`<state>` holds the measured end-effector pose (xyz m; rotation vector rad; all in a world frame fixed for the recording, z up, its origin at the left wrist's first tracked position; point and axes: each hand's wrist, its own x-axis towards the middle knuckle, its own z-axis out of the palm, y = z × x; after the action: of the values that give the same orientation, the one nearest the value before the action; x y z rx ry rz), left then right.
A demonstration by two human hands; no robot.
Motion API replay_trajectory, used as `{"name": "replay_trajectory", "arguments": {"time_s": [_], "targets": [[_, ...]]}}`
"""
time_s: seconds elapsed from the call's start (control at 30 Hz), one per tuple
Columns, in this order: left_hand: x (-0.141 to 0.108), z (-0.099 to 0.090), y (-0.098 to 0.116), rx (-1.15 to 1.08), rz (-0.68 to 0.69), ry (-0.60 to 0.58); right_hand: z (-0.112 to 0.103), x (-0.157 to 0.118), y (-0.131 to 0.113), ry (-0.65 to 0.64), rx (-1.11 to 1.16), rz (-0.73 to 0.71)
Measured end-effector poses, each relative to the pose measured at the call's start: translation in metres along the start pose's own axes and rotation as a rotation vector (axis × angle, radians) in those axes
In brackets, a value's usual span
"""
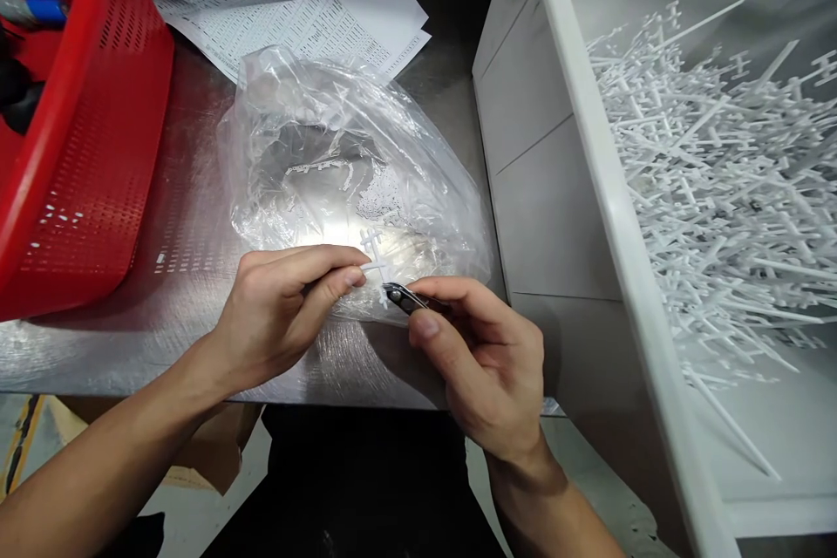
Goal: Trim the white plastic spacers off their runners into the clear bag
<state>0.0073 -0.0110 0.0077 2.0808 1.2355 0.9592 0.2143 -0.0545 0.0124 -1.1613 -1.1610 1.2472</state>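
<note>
My left hand (288, 301) pinches one arm of a small white branched plastic piece (374, 265) between thumb and forefinger. Dark metal nippers (404, 297) are in my right hand (480, 353), their tip touching or very near the lower part of the piece. Both hands are over the front of a clear plastic bag (425, 157), which lies on the metal table (189, 279). Tiny white bits (383, 196) show in the middle of the bag. Whether the nippers' jaws are closed cannot be made out.
A red perforated basket (118, 131) stands at the left, with a blue-capped item inside. Printed sheets (314, 22) lie behind the bag. At the right, a white bin (608, 183) with a raised wall holds several white branched pieces (732, 192). An open cardboard box (209, 449) is below the table.
</note>
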Motion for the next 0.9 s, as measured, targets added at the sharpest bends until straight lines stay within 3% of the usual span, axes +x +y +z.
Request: {"name": "replay_trajectory", "arguments": {"time_s": [0.5,0.7,0.9], "targets": [[0.0012,0.004,-0.0008,0.062,0.036,0.016,0.0014,0.0003,0.004,-0.002,-0.024,-0.005],[0.0039,0.0088,-0.0052,0.161,0.121,0.009,0.0009,0.0051,0.007,0.015,0.054,0.116],[0.0073,0.0059,-0.0014,0.148,-0.018,-0.087,0.0002,0.0067,0.0086,0.039,0.128,0.185]]}}
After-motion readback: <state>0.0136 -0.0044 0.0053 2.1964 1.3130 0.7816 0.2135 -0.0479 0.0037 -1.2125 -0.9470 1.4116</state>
